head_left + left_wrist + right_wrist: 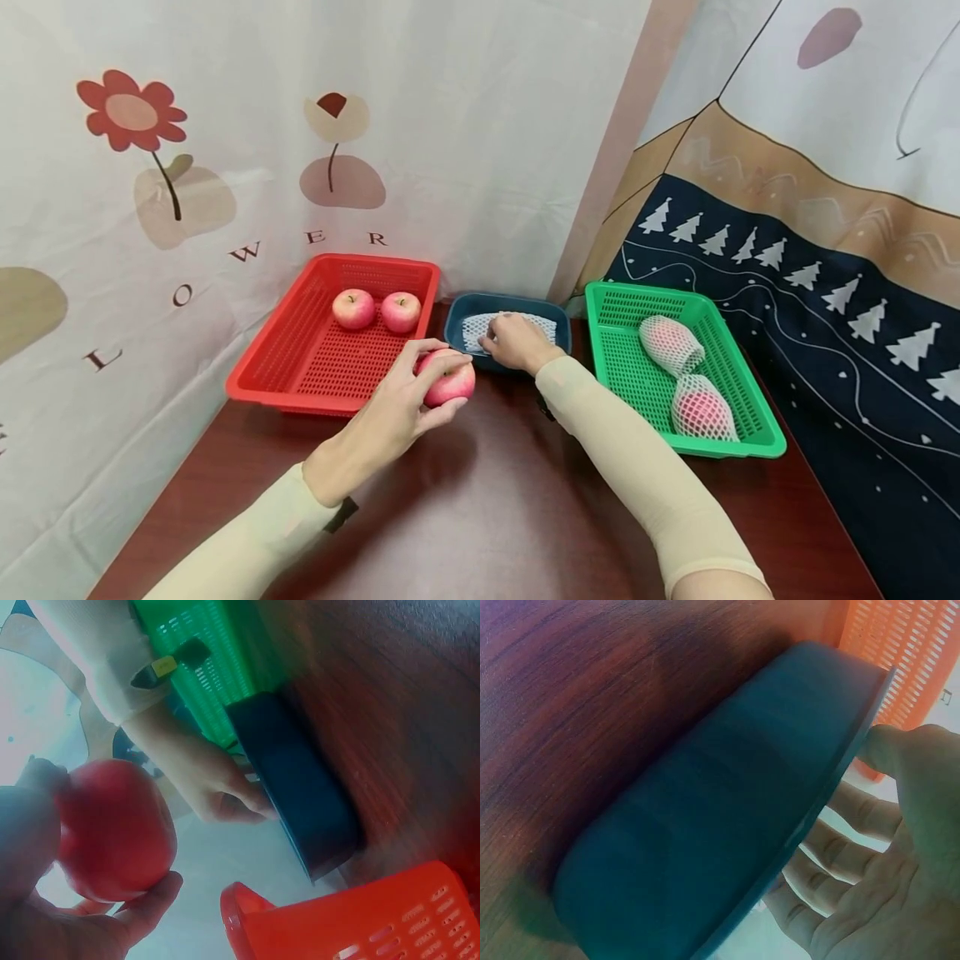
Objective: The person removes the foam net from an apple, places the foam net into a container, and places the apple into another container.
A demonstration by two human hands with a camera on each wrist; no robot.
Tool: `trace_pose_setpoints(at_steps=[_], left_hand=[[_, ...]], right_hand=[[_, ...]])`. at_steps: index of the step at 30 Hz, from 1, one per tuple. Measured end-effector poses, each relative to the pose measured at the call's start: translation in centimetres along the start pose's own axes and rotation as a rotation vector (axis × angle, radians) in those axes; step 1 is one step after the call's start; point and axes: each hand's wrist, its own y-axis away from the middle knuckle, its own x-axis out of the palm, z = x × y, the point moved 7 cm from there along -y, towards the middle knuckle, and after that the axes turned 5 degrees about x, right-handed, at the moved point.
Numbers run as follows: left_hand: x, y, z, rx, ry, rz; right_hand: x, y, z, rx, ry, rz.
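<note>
My left hand [408, 392] holds a red apple [452, 382] above the table, just in front of the blue tray [567, 333]. In the left wrist view the thumb and fingers wrap around the apple [116, 829]. White foam fruit nets [474, 331] lie in the tray. My right hand [517, 340] reaches down into it, over the nets. From the right wrist, the spread fingers [862, 806] and the thumb dip behind the tray's rim [810, 814]. Their tips are hidden there, so I cannot tell whether they pinch a net.
Left of the tray is a red basket [292, 398] with two bare apples [354, 309]. To the right, a green basket [761, 417] holds two apples in foam nets [703, 408]. The baskets stand on a dark wooden table [510, 517] with printed curtains [480, 125] behind.
</note>
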Motion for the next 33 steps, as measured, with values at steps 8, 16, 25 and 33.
trace_pose_setpoints(at_steps=[8,16,25,33], left_hand=[[-0.8,-0.3,1.7,-0.094,-0.003,-0.020],[-1.4,-1.1,3.9,-0.161,-0.031,-0.024],[-2.3,-1.9,6.4,-0.300,-0.024,0.017],[-3.3,-2.2,8.7,-0.425,-0.053,0.111]], right_hand=[[-0.9,0.7,0.7,-0.023,-0.002,-0.027],[-1.7,1.1,0.8,0.016,0.000,-0.034],[-3.3,2.2,0.9,0.016,-0.024,-0.090],[-5.7,4.1,1.4,0.032,-0.022,-0.129]])
